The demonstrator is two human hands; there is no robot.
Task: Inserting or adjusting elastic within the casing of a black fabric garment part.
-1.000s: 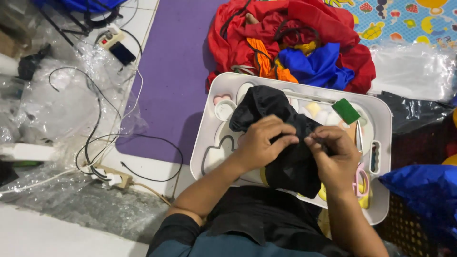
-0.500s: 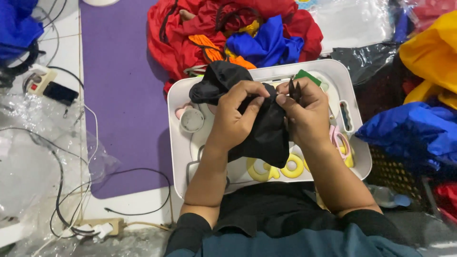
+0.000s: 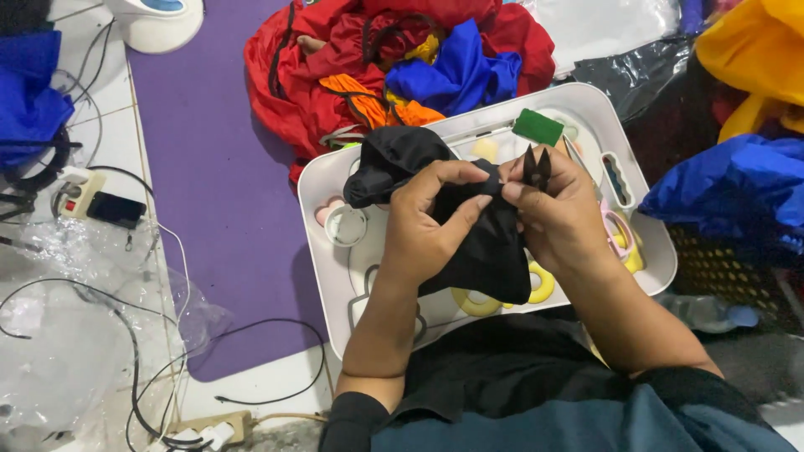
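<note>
My left hand (image 3: 431, 226) pinches a piece of black fabric (image 3: 481, 247) held over a white tray (image 3: 322, 180). My right hand (image 3: 557, 209) grips the same fabric at its top edge and also holds small black thread snips (image 3: 537, 166), their two points sticking upward. The fabric bunches to the upper left and hangs down between my hands. Yellow tape rolls (image 3: 477, 303) lie in the tray under the fabric, partly hidden. A green flat piece (image 3: 538, 127) and a small round container (image 3: 345, 224) also sit in the tray.
A heap of red, orange and blue cloth (image 3: 377, 67) lies beyond the tray on a purple mat (image 3: 226, 192). Blue fabric (image 3: 737, 188) and yellow fabric (image 3: 754, 59) are piled at the right. Cables, a power strip (image 3: 84, 197) and clear plastic (image 3: 59, 351) cover the white floor at left.
The view has shifted, so the tray sits a little lower and further right in frame. Both hands keep hold of the black fabric, and the snips now stand up clearly in the right hand.
</note>
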